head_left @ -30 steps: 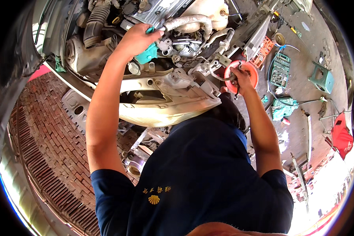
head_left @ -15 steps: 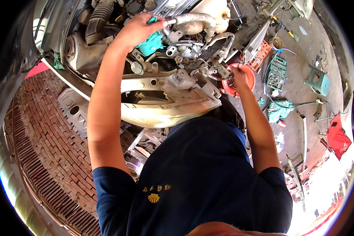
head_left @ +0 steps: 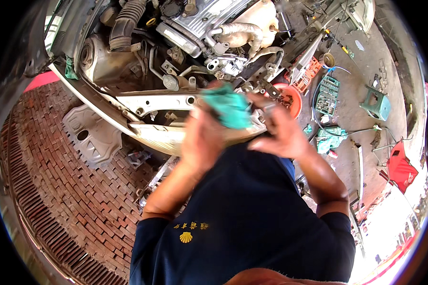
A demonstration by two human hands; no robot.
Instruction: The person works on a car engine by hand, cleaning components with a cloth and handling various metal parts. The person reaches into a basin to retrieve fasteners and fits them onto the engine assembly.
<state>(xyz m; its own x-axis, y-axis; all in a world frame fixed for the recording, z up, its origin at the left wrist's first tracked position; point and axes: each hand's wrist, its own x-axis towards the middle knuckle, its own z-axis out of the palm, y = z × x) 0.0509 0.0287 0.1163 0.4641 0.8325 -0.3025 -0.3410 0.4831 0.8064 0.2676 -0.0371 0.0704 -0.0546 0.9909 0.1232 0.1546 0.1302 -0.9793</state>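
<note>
In front of my body, my left hand (head_left: 202, 137) grips a teal cloth (head_left: 228, 107), bunched up and blurred by motion. Just to its right is my right hand (head_left: 283, 133), its fingers curled and its thumb apart from them. Something small and dark seems to sit at those fingers, too smeared to name. Both hands are over the front edge of a car's open engine bay, near the headlight (head_left: 159, 141). A red bucket (head_left: 297, 102) with small metal parts in it stands just beyond my right hand.
The engine (head_left: 214, 19) with its hoses fills the far side. On the floor to the right are a green tool case (head_left: 328, 95), an orange tool case (head_left: 309, 73), a green stool (head_left: 376, 103) and a red folding chair (head_left: 402, 166). A grey cover (head_left: 90, 135) lies on bricks at left.
My left hand has brought the teal cloth from the engine back toward my body. My right hand has come out of the red bucket and moved left, close to the cloth.
</note>
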